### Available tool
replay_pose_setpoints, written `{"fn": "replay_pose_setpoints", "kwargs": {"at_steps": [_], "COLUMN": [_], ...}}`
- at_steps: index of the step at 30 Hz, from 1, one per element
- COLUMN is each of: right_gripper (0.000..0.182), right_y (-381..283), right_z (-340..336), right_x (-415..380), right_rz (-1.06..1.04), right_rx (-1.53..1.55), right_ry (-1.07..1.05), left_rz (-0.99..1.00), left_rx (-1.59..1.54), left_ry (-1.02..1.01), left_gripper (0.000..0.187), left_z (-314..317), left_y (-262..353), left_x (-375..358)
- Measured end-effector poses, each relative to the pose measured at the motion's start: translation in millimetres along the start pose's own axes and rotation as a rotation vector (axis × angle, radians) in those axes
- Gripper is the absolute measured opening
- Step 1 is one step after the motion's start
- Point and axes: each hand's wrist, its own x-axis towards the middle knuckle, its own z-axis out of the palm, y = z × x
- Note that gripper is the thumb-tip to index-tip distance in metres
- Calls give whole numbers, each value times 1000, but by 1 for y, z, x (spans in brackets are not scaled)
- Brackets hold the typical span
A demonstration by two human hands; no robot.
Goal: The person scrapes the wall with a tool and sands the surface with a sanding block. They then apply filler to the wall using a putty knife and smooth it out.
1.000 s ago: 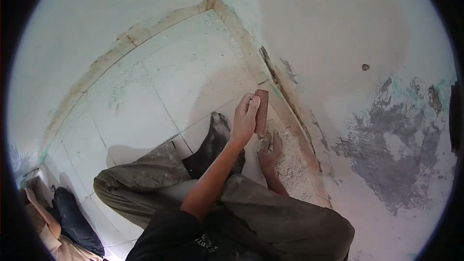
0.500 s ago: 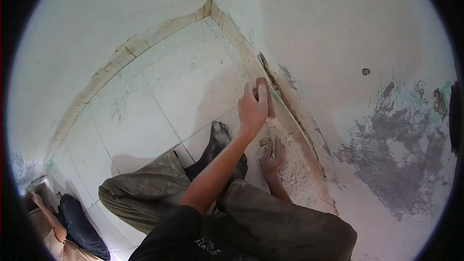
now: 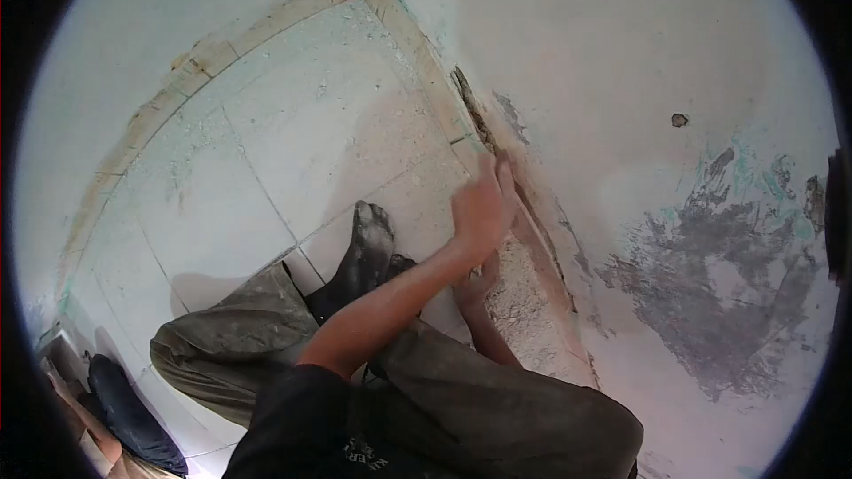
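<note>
ok, so we're sat on the tiled floor (image 3: 226, 239), our left hand (image 3: 481, 208) reaching across to the skirting (image 3: 430, 71) at the foot of the wall (image 3: 603, 62), near the ragged gap (image 3: 470, 102). it's blurred, fingers up against the skirting or v. close; can't tell what, if anything, they're clamped on. our right hand (image 3: 475, 284) sits lower, partly behind the left forearm, beside the rubble (image 3: 528, 306); can't tell if it's closed on anything either. the skirting runs from nr our right knee up to the corner, then bends off left.

to do this bit well, we'd say: wrist firm, pressure even, go along the skirting rather than digging in, b/c the plaster by the gap looks crumbly & could flake. knuckles off the broken edge, pls. right hand is best clear of the left's path, w/ its arm not snagging on our trousers (image 3: 532, 408). prob worth brushing the rubble aside too, so grit doesn't get under the fingers. mind our dark-socked foot (image 3: 371, 235), it's close by. the other person's arm (image 3: 93, 417) is far lower left, well apart, so plenty of elbow room.
</note>
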Motion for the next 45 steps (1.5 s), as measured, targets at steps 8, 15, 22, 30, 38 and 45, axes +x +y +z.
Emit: {"fn": "replay_pose_setpoints", "kwargs": {"at_steps": [8,15,22,30,38,45], "right_gripper": [21,23,24,23,23,28], "right_y": [4,22,2,48,10,8], "right_z": [5,4,5,12,5,8], "right_x": [-4,-22,-5,-36,-10,-12], "right_rz": [94,150,210,151,101,36], "right_rx": [-113,61,-140,102,-143,-177], "right_ry": [-31,-80,-100,-52,-89,-75], "left_rz": [-102,126,-147,266,-20,298], "left_rx": [135,249,-71,177,117,154], "left_ry": [269,-216,229,-338,115,-308], "left_gripper": [35,39,32,32,36,33], "left_z": [0,15,-39,3,-31,-20], "left_y": [17,6,13,4,6,-5], "left_x": [68,-31,96,-17,91,15]}}
